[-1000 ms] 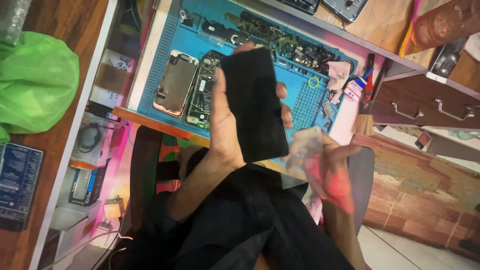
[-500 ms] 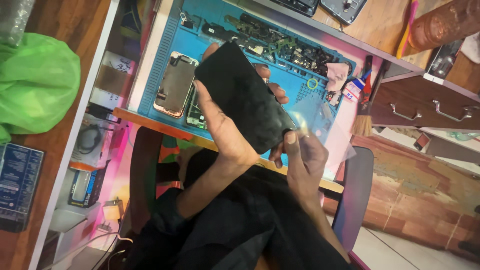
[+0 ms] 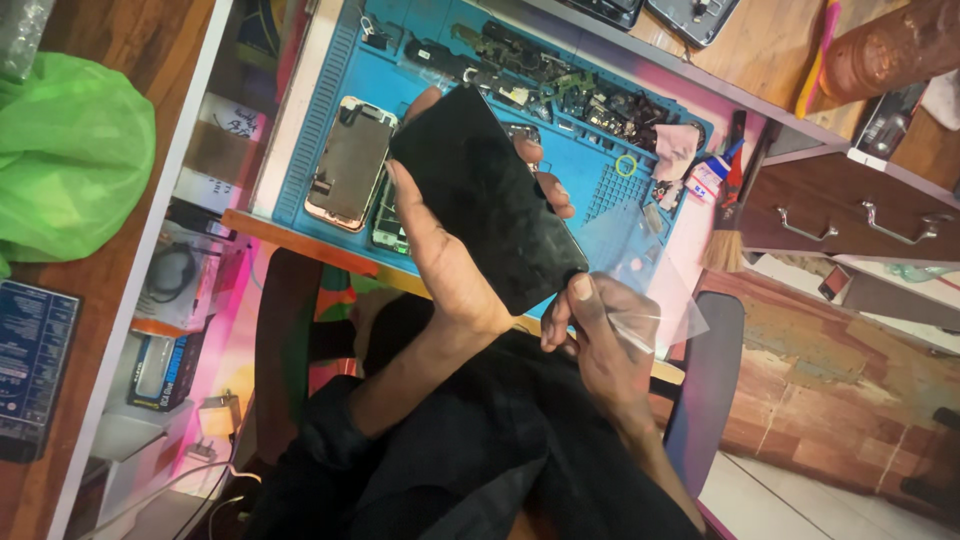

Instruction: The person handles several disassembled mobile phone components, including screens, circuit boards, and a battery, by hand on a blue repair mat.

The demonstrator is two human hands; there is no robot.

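Spread across the desk is a blue repair mat (image 3: 600, 190), on which an opened phone body (image 3: 348, 162) lies near the left edge and a row of small dark parts (image 3: 540, 75) is scattered along the far side.

A black phone screen (image 3: 487, 195) is held above the mat, tilted, in the left hand (image 3: 450, 265); its thumb is pressed along one long edge and the fingertips are wrapped round the other. At the screen's lower corner the right hand (image 3: 600, 340) is placed, its fingers pinched on a clear plastic film (image 3: 655, 300) that stands off towards the right.

A slip is judged possible, since the screen is gripped only by its edges and nothing is supporting it from below; a drop would land it on the loose parts. The film could also tear or fold onto itself if it is pulled at a sharp angle.

A small white tube (image 3: 708, 180) with a red and blue label lies at the mat's right edge, beside a brush (image 3: 728, 220). A flat dark blue box (image 3: 32, 365) is seen at the far left below a green plastic bag (image 3: 70, 150). Another blue package (image 3: 165, 370) stands on a lower shelf.
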